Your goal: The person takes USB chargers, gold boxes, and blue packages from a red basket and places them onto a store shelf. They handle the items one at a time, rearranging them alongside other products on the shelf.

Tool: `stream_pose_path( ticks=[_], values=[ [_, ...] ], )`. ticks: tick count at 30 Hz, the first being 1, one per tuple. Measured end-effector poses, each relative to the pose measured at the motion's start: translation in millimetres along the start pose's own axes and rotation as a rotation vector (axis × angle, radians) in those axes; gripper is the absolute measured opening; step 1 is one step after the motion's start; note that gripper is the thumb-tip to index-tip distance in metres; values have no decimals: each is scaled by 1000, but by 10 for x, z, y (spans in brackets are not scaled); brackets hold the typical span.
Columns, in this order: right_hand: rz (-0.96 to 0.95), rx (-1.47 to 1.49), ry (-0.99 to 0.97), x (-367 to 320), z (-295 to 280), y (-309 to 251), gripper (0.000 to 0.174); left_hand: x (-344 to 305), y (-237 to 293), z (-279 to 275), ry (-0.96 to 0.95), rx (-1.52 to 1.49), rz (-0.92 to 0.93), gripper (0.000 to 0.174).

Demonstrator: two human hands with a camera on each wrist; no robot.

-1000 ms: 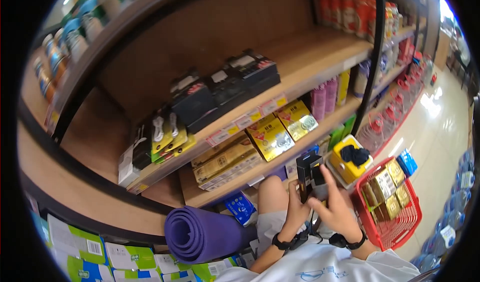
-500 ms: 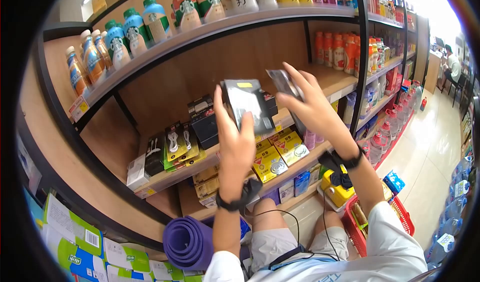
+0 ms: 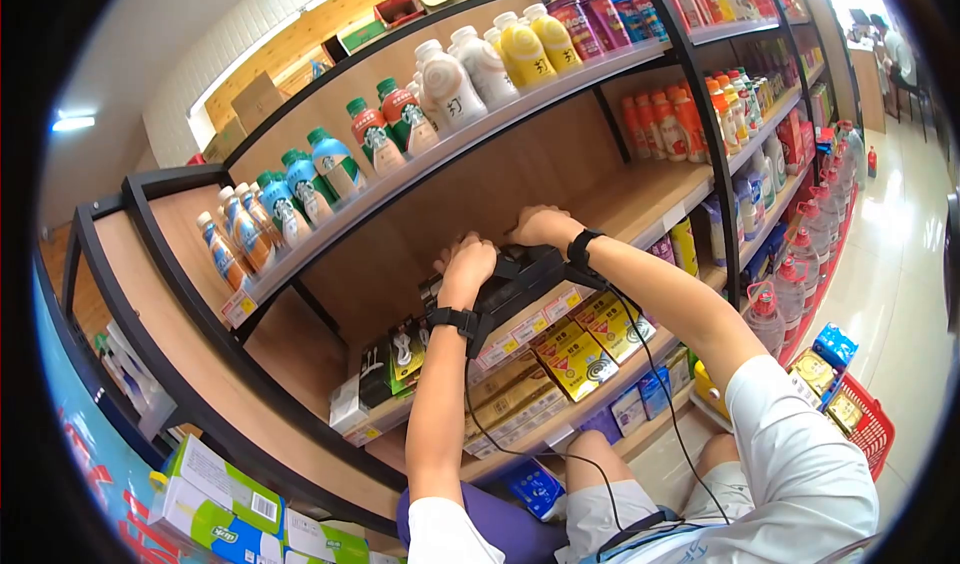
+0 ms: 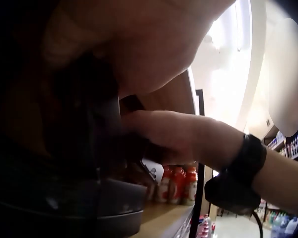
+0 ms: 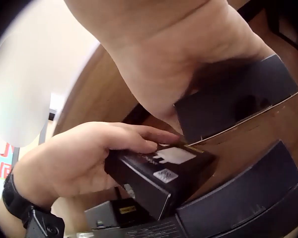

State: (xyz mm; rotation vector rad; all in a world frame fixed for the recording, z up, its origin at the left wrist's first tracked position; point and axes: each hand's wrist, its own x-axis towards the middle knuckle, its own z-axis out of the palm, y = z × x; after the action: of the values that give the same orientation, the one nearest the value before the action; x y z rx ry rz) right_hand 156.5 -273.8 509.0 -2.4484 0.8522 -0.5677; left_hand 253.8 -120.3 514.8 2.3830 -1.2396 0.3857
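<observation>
Both hands reach onto the middle shelf, over black open-topped display boxes (image 3: 525,286). My left hand (image 3: 468,264) grips a small black box (image 5: 156,171) printed with a white charger picture, thumb along its top in the right wrist view. To its right, my right hand (image 3: 545,226) is bent down over the display boxes. A plain dark box (image 5: 238,99) shows under its palm in the right wrist view, with the fingertips hidden behind. In the left wrist view, the left hand (image 4: 139,44) fills the top and the near items are dark.
Packaged white cables (image 3: 403,349) lie left of the display boxes. Yellow boxes (image 3: 575,359) stand on the shelf below, bottles (image 3: 450,84) on the shelf above. A black shelf post (image 3: 705,154) rises at right. A red basket (image 3: 875,424) and purple roll (image 3: 480,534) are low down.
Both hands first held black packages near the lap, then lifted them apart in front of the shelf. Now they are at the display boxes, and the view has tilted upward.
</observation>
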Motion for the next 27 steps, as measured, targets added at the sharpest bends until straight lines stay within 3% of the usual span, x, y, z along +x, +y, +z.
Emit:
stream_pose_path(
  ticks=[6,9,12,15,19,22,27],
  values=[
    [-195,229,-136,-140,-100,28,55,-123,23,-134,-194,145,-120,59],
    [-166,335,-212,-179,-130,63,52,-171,-15,-150,-264,169,-88,65],
    [-151,340,-175,-219,-149,134,51,-170,-118,-285,-286,-11,-97,72],
    [-238,239,-211,140,54,292,55,-106,-382,-288,-169,-40,-44,85],
    [-199,373,-241,-77,17,309,57,-266,-537,-301,-222,28,79,102],
    [-172,329,-205,-227,-30,260,57,-315,-571,-227,-253,62,96,96],
    [-223,291,-150,-71,24,294,54,-287,-721,-82,-126,108,198,89]
  ],
)
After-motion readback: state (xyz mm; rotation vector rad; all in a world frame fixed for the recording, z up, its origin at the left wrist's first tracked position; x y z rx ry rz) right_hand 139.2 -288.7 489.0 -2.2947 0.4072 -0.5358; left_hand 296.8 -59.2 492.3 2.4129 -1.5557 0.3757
